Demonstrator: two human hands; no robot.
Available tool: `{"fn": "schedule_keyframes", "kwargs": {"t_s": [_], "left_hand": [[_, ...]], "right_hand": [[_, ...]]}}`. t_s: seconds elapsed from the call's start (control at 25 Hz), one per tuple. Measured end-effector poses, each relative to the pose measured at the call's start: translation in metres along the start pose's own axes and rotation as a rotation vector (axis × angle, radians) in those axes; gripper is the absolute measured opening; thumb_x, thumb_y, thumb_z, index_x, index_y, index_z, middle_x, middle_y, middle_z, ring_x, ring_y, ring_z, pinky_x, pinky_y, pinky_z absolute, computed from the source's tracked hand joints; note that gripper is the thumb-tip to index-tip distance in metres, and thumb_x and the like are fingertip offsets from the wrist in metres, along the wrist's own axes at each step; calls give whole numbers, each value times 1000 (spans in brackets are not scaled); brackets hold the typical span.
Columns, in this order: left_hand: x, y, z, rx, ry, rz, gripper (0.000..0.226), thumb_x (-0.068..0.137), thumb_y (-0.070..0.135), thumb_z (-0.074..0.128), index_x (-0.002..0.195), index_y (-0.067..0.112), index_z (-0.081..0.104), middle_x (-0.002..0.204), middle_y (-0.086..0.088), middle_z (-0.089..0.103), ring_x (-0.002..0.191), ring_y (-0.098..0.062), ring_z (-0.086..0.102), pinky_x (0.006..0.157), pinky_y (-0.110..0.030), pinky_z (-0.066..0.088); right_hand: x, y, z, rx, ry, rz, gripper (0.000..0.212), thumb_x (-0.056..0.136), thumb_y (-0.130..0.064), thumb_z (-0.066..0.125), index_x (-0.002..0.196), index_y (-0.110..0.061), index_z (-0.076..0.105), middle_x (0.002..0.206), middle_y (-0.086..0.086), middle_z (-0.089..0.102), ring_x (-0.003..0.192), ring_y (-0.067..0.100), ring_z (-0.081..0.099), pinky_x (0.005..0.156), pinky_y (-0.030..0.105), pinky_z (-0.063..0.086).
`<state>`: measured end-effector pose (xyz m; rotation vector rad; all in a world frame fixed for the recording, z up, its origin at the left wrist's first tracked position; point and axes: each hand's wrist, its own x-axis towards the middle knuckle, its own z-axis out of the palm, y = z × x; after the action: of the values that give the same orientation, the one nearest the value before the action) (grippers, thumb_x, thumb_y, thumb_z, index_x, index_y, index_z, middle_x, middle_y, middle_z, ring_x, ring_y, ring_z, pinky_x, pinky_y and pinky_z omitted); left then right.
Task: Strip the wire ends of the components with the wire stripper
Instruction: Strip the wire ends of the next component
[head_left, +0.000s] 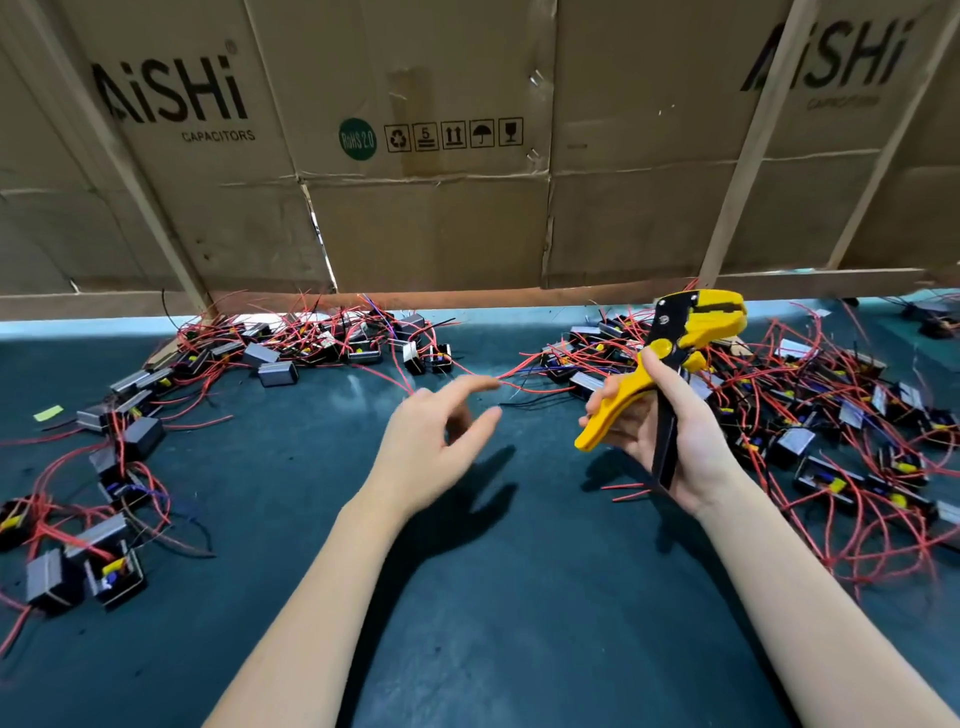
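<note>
My right hand (670, 431) grips a yellow and black wire stripper (675, 353) by its handles, jaws pointing up and away from me. My left hand (441, 441) hovers over the middle of the mat with fingers spread and nothing in it; its fingertips are close to a loose red wire (519, 370) that runs toward the right pile. Small black box components with red wires lie in a pile at the right (831, 415), another along the back (332, 338) and another at the left (109, 467).
A dark green mat (467, 597) covers the table. Flattened cardboard boxes (415, 156) form a wall along the back edge. Two short red wire offcuts (628, 491) lie just left of my right wrist. A yellow scrap (48, 413) lies at far left.
</note>
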<state>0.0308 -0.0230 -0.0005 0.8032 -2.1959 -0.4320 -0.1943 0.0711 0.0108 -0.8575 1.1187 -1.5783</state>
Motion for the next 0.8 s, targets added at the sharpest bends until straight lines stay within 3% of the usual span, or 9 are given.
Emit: {"fn": "schedule_keyframes", "kwargs": {"t_s": [0.08,0.16,0.28,0.36,0.44,0.52,0.6,0.68,0.8], "left_hand": [[3,-4,-5,-11,228,-60,21,91,31,52,107,26,63,58,9,53,61,-13,47,69,-28,39],[2,-17,-14,-31,285,-142,30,84,12,52,111,23,61,76,9,60,73,-17,53,73,-31,42],[0,-35,-19,128,31,-46,49,74,-10,55,114,15,67,112,4,65,105,-19,56,94,-25,40],[-1,-39,-16,175,-58,-7,42,77,-11,61,107,15,74,113,3,69,109,-20,60,99,-29,43],[-1,-39,-14,159,-44,-17,33,80,-7,65,101,14,78,103,1,74,101,-21,66,93,-39,51],[-1,-37,-12,148,-11,-32,26,83,-2,69,99,16,79,96,1,76,91,-21,69,86,-40,54],[-1,-32,-9,67,16,-91,19,85,7,72,98,18,78,87,3,77,80,-16,71,79,-33,56],[0,-24,-5,-165,21,-214,13,88,11,71,98,18,76,76,4,75,64,-14,70,67,-24,55],[1,-16,1,-373,0,-287,12,93,14,65,96,16,77,71,-1,74,56,-14,66,60,-16,48]], "right_hand": [[-1,-1,0,18,-10,-13,48,80,-57,55,79,-9,61,84,18,64,82,31,64,74,34,55],[-2,-4,0,16,-19,-33,47,79,-55,56,77,-8,60,80,18,61,77,31,62,71,32,55],[-2,-3,0,-144,-38,-72,46,77,-52,60,78,-6,60,76,18,58,71,30,60,73,37,53],[-4,3,1,-263,-66,-79,45,75,-49,64,81,-4,62,75,16,59,70,29,61,72,38,52],[-4,8,5,-370,-105,-53,46,74,-48,70,85,-4,65,74,13,62,72,27,63,67,35,51],[-3,10,6,-443,-141,-28,46,78,-47,74,91,-4,67,74,10,63,75,25,66,66,31,50],[-2,10,5,-458,-166,9,48,77,-48,67,97,-4,66,76,9,65,79,26,69,70,32,50],[-2,9,5,-446,-185,71,48,74,-48,68,94,-4,65,78,11,67,82,29,71,71,31,51],[-5,11,6,-524,-88,-6,40,77,-43,74,80,-5,60,68,4,61,66,18,63,68,28,49]]}}
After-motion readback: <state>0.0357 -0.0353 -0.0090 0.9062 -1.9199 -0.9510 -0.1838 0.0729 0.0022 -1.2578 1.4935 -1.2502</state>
